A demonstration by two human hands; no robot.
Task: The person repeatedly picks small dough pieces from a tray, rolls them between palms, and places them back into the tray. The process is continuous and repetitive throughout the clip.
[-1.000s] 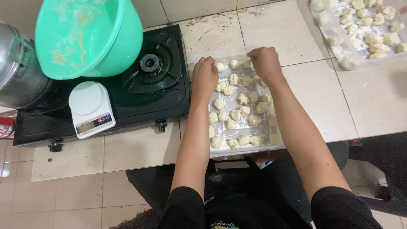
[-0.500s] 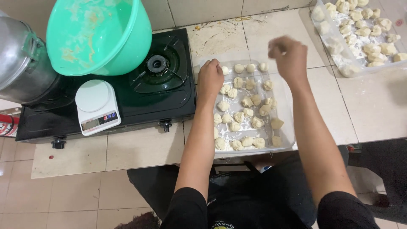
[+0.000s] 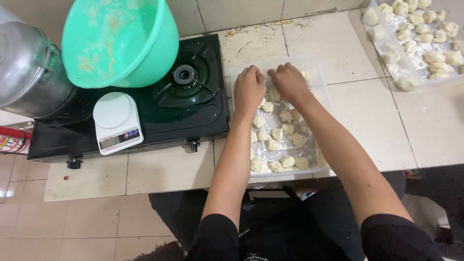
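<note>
**Both hands at far end of dough tray**

I see the clear tray (image 3: pixel 321 166) of dough pieces (image 3: pixel 282 137) on the tiled worktop (image 3: pixel 367 111), beside the stove (image 3: pixel 145 116). Left hand (image 3: pixel 249 89) and right hand (image 3: pixel 288 81) rest side by side on the far pieces, fingers curled; grip closure unclear.

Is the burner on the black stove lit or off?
Off: the burner on the stove shows no flame, and no pot sits on it.

Kitchen work area: tiled counter (image 3: pixel 338 43) carrying a black gas stove (image 3: pixel 145 116), a digital kitchen scale (image 3: pixel 117 122), a green mixing bowl (image 3: pixel 121 41) and 2 trays of dough pieces (image 3: pixel 282 137).
</note>
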